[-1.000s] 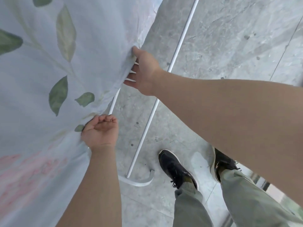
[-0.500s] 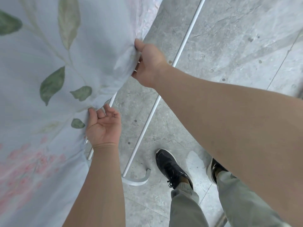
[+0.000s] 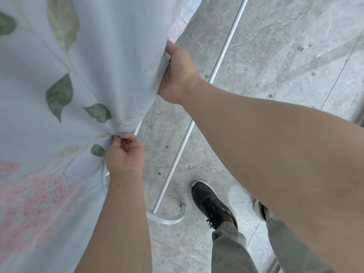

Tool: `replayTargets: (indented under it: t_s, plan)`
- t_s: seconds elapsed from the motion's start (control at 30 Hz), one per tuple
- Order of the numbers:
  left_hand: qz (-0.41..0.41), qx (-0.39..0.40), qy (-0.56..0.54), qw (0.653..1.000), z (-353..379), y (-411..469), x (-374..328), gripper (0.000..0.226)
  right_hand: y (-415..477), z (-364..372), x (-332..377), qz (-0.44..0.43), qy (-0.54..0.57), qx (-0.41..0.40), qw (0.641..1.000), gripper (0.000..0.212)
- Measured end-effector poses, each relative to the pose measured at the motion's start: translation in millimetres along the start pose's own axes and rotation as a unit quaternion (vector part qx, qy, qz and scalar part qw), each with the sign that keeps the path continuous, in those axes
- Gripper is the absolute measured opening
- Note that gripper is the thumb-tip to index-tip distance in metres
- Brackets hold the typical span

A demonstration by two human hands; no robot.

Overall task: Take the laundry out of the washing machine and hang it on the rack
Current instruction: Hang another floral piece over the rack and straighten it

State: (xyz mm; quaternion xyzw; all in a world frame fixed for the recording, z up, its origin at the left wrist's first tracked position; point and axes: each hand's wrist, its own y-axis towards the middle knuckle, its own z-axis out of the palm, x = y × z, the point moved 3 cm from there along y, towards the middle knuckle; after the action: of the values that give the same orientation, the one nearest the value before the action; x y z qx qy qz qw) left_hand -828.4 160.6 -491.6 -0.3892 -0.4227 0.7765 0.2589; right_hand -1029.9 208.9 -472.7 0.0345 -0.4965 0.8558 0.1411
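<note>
Sheet: we see a pale blue sheet (image 3: 88,56) printed with green leaves and pink flowers. It fills the left side of the view and hangs down over the rack, and its right edge runs between our two hands.
Left hand: our left hand (image 3: 124,154) is low at the sheet's edge, with the fingers curled. The fingertips pinch a small gathered fold of cloth, and creases fan out from that pinch.
Right hand: our right hand (image 3: 178,73) is higher up the same edge. The thumb lies on the outer side and the fingers are tucked behind the cloth, gripping it. We cannot see those fingers.
Hands together: they are apart, each clamped on the sheet at its own spot.
Rack: a thin white rod (image 3: 197,119) slants down to a curved white foot (image 3: 171,220) on the floor. A second short piece of white rod shows just above the left hand, at the sheet's edge.
Floor: grey marbled tiles (image 3: 275,56) with thin joints.
Feet: a black shoe (image 3: 210,203) stands near the rack's foot, below olive trousers (image 3: 228,251). The other shoe is mostly hidden behind our right forearm.
</note>
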Motion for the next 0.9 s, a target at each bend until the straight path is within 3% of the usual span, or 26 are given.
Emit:
replayTargets:
  t_s: [0.13,0.3,0.43,0.6,0.7,0.8,0.9]
  plan:
    - [-0.039,-0.025,-0.011,0.999,14,-23,23,0.022,-6,-4,-8,-0.017,-0.116,-0.082,0.99,0.04]
    - [-0.105,-0.008,0.2,0.974,57,-57,91,0.055,-11,-11,2,-0.018,-0.271,-0.1,0.957,0.037]
    - [-0.091,0.025,0.16,0.983,88,-51,101,0.052,-7,-23,22,0.009,-0.33,-0.097,0.939,0.033]
    - [-0.02,0.013,0.146,0.989,97,-30,96,0.015,-6,-26,47,0.09,-0.165,-0.008,0.982,0.005]
    - [-0.001,-0.025,0.15,0.988,93,-33,105,0.007,-6,-26,80,0.097,-0.09,0.03,0.991,0.023]
    - [0.006,-0.089,0.14,0.986,102,-36,107,0.018,-1,-17,127,0.072,-0.084,0.057,0.992,0.049]
    - [0.014,-0.16,0.165,0.973,124,-37,116,0.019,8,-11,172,0.033,-0.07,0.037,0.996,0.045]
